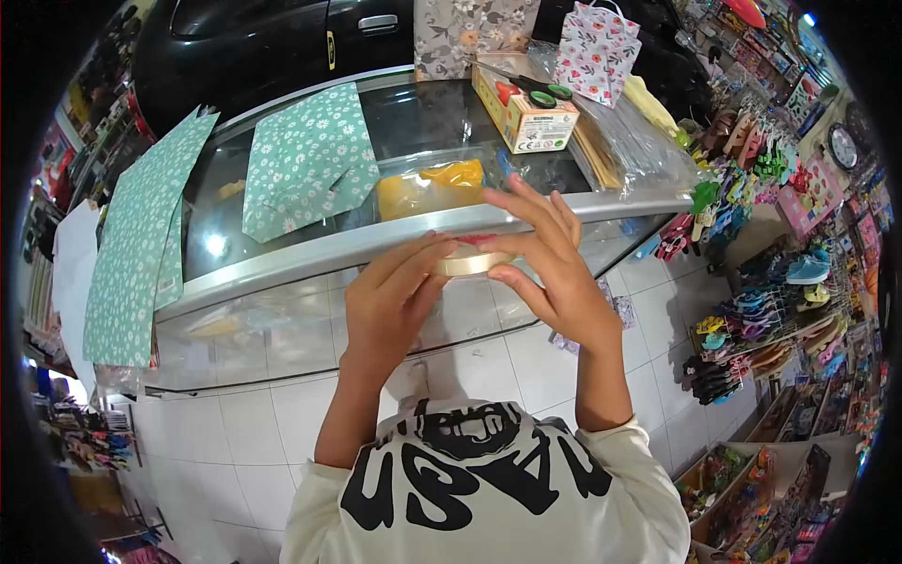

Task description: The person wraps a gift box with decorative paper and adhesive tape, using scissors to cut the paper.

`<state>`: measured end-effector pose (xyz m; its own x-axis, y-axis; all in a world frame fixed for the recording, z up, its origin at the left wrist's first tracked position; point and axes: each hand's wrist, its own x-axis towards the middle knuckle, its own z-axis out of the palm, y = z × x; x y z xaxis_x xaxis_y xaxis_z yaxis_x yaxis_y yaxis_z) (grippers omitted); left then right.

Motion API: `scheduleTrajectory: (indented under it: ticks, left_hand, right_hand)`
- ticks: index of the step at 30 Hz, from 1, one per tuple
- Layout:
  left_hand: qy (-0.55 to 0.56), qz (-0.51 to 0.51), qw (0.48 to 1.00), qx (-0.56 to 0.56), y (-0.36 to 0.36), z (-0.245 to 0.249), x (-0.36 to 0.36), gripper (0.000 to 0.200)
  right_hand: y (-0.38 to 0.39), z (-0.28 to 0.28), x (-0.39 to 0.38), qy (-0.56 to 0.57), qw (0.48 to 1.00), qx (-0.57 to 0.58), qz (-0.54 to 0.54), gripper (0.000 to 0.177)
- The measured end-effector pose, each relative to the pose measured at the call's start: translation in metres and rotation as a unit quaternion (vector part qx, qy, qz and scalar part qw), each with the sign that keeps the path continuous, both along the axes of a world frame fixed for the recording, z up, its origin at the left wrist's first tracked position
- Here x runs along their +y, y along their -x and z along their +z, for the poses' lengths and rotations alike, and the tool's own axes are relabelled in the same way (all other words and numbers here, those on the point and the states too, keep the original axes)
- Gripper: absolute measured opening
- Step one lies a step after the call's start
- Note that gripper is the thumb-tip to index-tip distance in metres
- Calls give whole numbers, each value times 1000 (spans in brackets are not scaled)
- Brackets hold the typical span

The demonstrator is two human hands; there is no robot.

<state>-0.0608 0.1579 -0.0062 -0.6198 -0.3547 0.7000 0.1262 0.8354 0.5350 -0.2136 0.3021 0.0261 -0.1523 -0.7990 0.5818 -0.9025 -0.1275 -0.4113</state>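
A roll of clear, yellowish tape (473,264) is held up between both hands, just in front of the glass counter's metal edge. My left hand (399,287) has its fingers closed against the roll's left side. My right hand (554,268) pinches the right side between thumb and index finger, its other fingers raised. A bit of pink shows at the top of the roll. Just beyond the hands, a yellow sheet in clear plastic (430,190) lies on the counter. To its left is a piece of green daisy-patterned paper (310,160), folded and creased.
More green daisy paper (141,249) hangs over the counter's left end. Scissors (540,89) rest on a small box (540,124). Behind stand a floral gift bag (597,56) and a grey floral bag (465,38). Plastic sleeves (639,146) lie at right, near racks of sandals (752,310).
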Motion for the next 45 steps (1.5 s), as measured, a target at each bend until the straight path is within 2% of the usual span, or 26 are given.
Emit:
scheduleTrajectory:
  ticks: [2, 5, 11, 14, 17, 18, 21, 24, 30, 36, 42, 45]
  left_hand:
    - [-116, -21, 993, 17, -2, -1, 15, 36]
    - [-229, -62, 971, 30, -8, -13, 28, 38]
    - [-381, -139, 913, 31, -5, -40, 52, 37]
    - [-233, -132, 963, 7, -1, -55, 55, 42]
    - [-183, -163, 969, -21, -4, -36, 66, 49]
    - [-227, -198, 953, 8, -2, -37, 71, 54]
    - [-289, -257, 921, -36, 1, -32, 77, 49]
    - [-263, -280, 921, -69, 10, -29, 83, 42]
    - [-246, -284, 918, -128, 10, -21, 93, 38]
    - [-194, -249, 946, -80, 8, -31, 95, 31]
    - [-262, -209, 940, -67, 5, -30, 102, 28]
    - [-230, -210, 948, -58, 5, -33, 100, 26]
  right_hand:
    - [-1, -3, 10, 40, 997, -64, 1, 29]
    - [7, -25, 27, 87, 984, -154, 3, 32]
    - [9, -63, 52, 128, 951, -277, 52, 26]
    - [6, -71, 67, 110, 944, -310, 35, 25]
    - [5, -69, 84, 99, 954, -284, -4, 24]
    - [6, -67, 88, 96, 962, -255, -9, 24]
    - [4, -63, 100, 87, 976, -200, -29, 26]
    - [1, -58, 110, 84, 977, -191, -51, 26]
    - [-1, -56, 121, 84, 983, -152, -53, 26]
    - [-7, -52, 122, 85, 987, -121, -56, 30]
    - [-10, -48, 121, 95, 990, -83, -66, 31]
    - [-11, -46, 121, 95, 991, -67, -68, 32]
